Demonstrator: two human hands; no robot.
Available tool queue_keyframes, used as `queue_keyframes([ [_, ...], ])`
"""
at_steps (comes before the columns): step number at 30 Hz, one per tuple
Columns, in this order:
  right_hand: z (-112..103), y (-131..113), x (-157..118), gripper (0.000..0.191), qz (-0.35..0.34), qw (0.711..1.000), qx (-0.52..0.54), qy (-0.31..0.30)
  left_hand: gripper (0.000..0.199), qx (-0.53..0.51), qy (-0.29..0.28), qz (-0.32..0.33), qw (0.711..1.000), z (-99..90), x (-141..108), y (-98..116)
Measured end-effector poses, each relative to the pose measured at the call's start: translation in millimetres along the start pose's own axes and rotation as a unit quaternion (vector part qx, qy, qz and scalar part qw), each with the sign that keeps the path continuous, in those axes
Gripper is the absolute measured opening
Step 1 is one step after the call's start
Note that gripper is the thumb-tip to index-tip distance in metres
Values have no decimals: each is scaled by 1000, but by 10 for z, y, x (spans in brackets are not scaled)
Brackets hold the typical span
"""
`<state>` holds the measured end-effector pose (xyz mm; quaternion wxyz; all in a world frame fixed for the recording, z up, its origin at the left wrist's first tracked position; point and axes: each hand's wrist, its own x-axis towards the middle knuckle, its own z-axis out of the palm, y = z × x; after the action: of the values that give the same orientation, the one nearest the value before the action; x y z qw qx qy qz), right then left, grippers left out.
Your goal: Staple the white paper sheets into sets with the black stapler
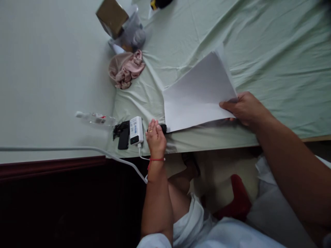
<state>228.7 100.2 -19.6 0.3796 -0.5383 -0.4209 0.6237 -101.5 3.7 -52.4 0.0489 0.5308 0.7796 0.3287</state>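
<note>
My right hand [243,107] grips a small stack of white paper sheets [198,91] by the right edge, thumb on top and fingers underneath. The sheets are tilted over the bed, their far corners fanned slightly apart. My left hand [156,136], with a ring and a red string at the wrist, is closed over a short black stapler-like object [163,128]. Most of that object is hidden under the fingers; its right end meets the lower left corner of the paper. Just left of this hand lies a white power bank [136,130] with a cable plugged in.
A black phone-like slab [123,138] and a clear plastic bottle [98,119] lie left of the power bank. Farther back are a crumpled pink cloth [126,70], a plastic tub [133,32] and a brown box [112,17]. A pale green sheet [279,75] covers the bed.
</note>
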Motion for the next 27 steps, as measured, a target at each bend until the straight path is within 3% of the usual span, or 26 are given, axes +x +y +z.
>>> queue_keyframes([
  [6, 5, 8, 3, 27, 11, 999, -28, 19, 49, 80, -26, 8, 996, 11, -90, 94],
  [11, -14, 7, -33, 14, -21, 1000, -6, 16, 48, 91, -35, -2, 995, 28, -105, 138],
  [19, -199, 34, -39, 12, -68, 996, 23, 58, 44, 48, 43, -2, 998, 44, 26, 81],
  [24, -484, -78, -106, 10, -36, 992, 71, 94, 29, -48, 148, 65, 986, -3, -34, 436],
  [27, -645, -106, -168, 12, -1, 991, 83, 105, 33, -216, 106, 41, 970, 4, -170, 726],
])
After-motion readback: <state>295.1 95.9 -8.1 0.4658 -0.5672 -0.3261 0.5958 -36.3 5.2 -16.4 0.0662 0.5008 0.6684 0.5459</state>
